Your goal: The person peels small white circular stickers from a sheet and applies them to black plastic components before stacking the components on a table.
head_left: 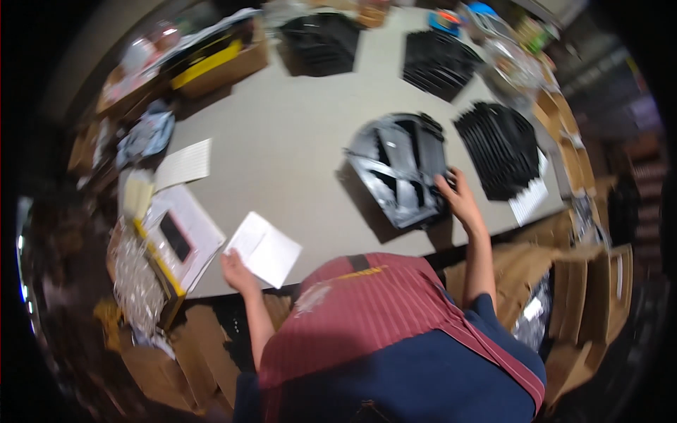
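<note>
In my left hand (238, 271), at the table's near edge, a folded white sheet of paper (264, 247) is pinched by its left side. My right hand (458, 196) grips the right edge of a dark moulded piece (398, 169), its fingers curled around the rim. That piece looks like shiny black plastic with deep ridges and hollows, and it rests on the table right of the middle. Its exact kind I cannot make out. Just right of it lies a fanned stack of black ribbed pieces (499, 148).
Two more black stacks (323, 44) (441, 63) lie along the table's far side. At left are a phone (175, 237) on white papers, a lined sheet (185, 163) and a cardboard box (229, 67) with a yellow strip. Cardboard boxes (575, 303) stand below the right edge.
</note>
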The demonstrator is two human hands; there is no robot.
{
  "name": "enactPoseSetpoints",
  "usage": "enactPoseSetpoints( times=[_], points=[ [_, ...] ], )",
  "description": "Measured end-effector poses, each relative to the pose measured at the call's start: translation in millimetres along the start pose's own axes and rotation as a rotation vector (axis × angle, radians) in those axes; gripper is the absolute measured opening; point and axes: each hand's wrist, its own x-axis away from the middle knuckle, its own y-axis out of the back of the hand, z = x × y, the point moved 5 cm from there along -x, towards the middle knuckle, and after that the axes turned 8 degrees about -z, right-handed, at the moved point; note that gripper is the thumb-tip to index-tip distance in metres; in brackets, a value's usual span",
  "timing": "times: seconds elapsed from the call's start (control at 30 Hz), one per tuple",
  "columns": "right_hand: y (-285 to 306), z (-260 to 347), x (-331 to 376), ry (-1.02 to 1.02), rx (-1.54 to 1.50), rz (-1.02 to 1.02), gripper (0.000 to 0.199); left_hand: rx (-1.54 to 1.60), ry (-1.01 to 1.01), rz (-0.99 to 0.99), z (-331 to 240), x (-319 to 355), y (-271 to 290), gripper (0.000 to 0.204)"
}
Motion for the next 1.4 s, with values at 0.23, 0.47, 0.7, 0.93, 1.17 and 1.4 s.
enactPoseSetpoints(
  times=[0.23, 0.47, 0.7, 0.93, 1.17, 1.4],
  points=[
    [16.0, -49.8, -13.4, -0.116, -0.199, -0.09, 0.064, 0.071, 0.052, 0.125, -26.2, 7.2, -14.0, 0.024],
    [17.8, -109.3, -35.1, -0.182, -0.462, -0.125, 0.043, -0.885, -0.82, 0.055, -116.9, 9.9, -37.7, 0.051],
    [23.7, -94.0, -26.7, -0.139, -0.564, -0.073, 0.04, 0.176, 0.325, 1.085, -156.3, 101.1, -161.0, 0.058],
    [21.7, -65.7, 5.8, 0.201, -0.466, 0.067, 0.033, 0.312, 0.965, 1.5, -163.1, 202.3, -235.7, 0.06],
    [30.5, -51.1, 20.1, 0.408, -0.148, -0.176, 0.027, 0.263, 0.899, 1.396, -198.4, 231.3, -240.6, 0.044],
    [34.8, -40.5, 25.2, 0.422, 0.01, -0.234, 0.019, 0.27, 0.957, 1.36, -203.6, 243.4, -239.0, 0.04]
  ],
)
